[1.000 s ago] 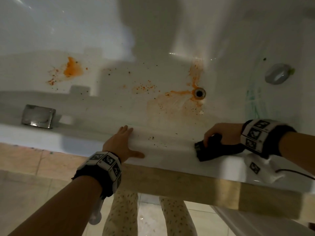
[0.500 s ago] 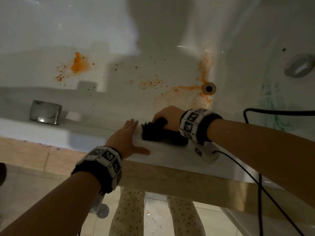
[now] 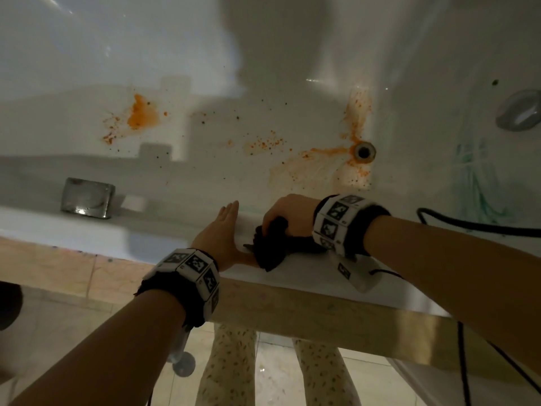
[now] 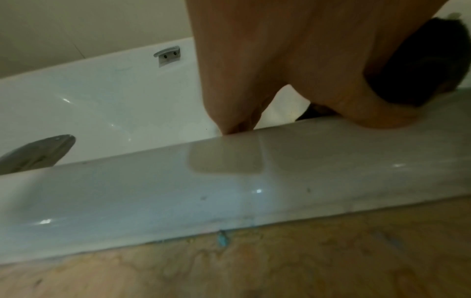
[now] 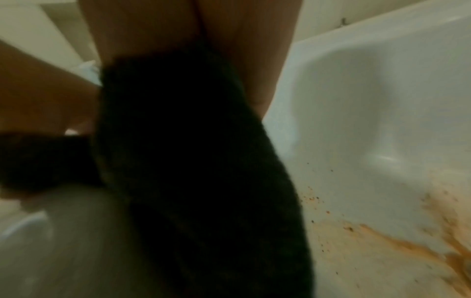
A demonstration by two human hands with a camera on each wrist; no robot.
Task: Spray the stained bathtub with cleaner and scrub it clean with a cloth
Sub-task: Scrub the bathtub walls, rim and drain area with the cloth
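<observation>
Working from the left, I am seeing a metal fitting [image 3: 87, 198] sitting on the near rim of the bathtub [image 3: 307, 273], well apart from my hands. My left hand [image 3: 218, 241] is lying flat on that rim with fingers straight and together, holding nothing, just bracing me. Right beside it, nearly touching the thumb, my right hand [image 3: 288, 213] is gripping the dark cloth [image 3: 270, 249] in a closed fist, the cloth bunched and pressing on the rim top.

The stained floor of the tub is lying beyond both hands: an orange blotch [image 3: 142, 114] at left, speckles in the middle, and orange streaks fanning out around the drain [image 3: 364, 150]. None of it looks scrubbed yet, and I am seeing no spray bottle in any view.

What I am worrying about: the rim looks glossy and maybe wet, so the bracing palm could slide as I lean in. The cloth is wadded, so only a small patch would be meeting the stain. The black cable [image 3: 468, 225] is trailing across the rim at right and could drag through the mess. A grey overflow cover [image 3: 518, 111] and greenish streaks [image 3: 474, 183] are sitting further right, clear of my reach path
</observation>
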